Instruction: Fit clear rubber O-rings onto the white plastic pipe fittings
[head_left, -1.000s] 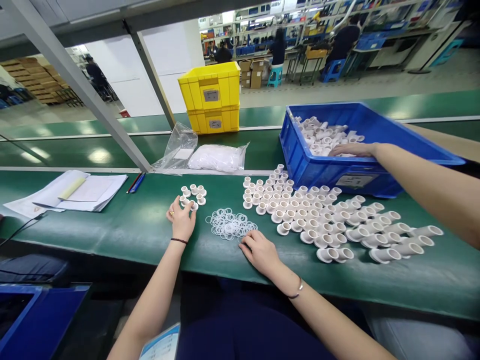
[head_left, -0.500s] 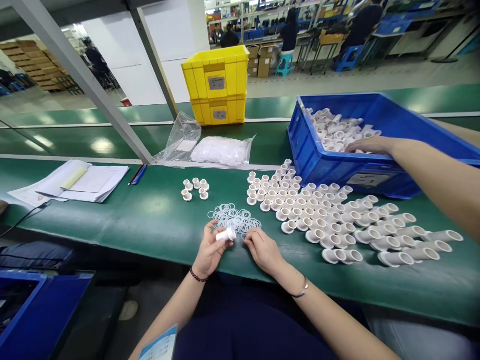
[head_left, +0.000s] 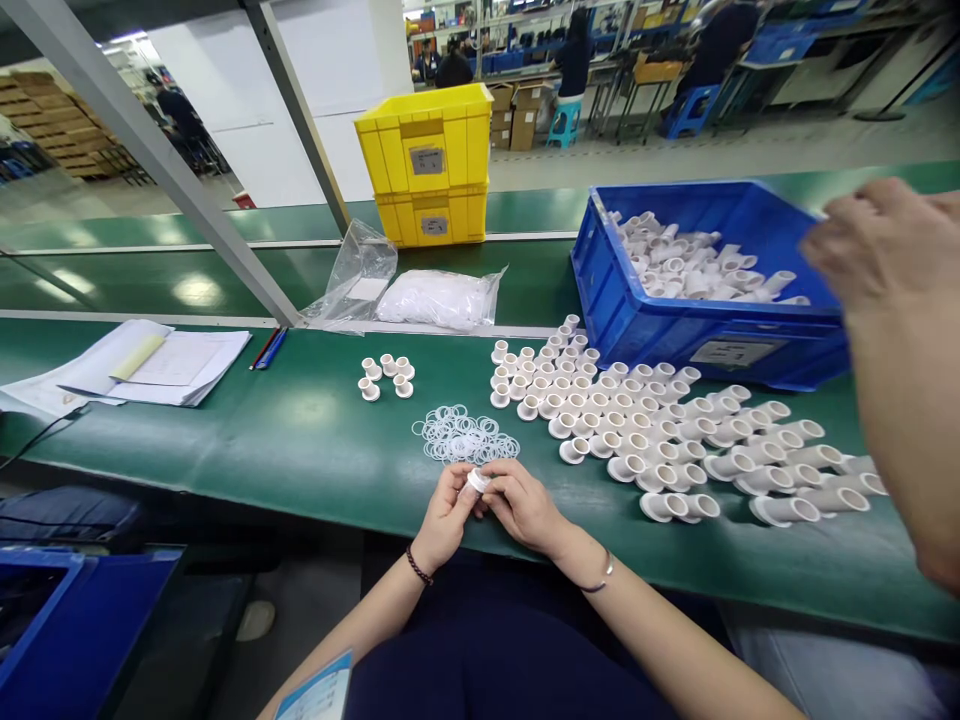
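My left hand is closed around a white flanged plastic tube, its round end facing up. My right hand meets it there, thumb and fingers pinched at the tube's rim; whatever is between those fingertips is too small to make out. Just beyond both hands lies a loose pile of thin translucent rings. Several white flanged tubes stand in a small cluster left of the pile. To the right, many more such tubes stand in rows on the green table.
A blue bin of loose white tubes stands at the right. Another person's hand is raised beside it. Yellow crates, a clear bag of white material, papers and pens lie farther back and left.
My right hand has moved from the edge of the ring pile to the tube in my left hand. The other person's hand has come out of the blue bin.
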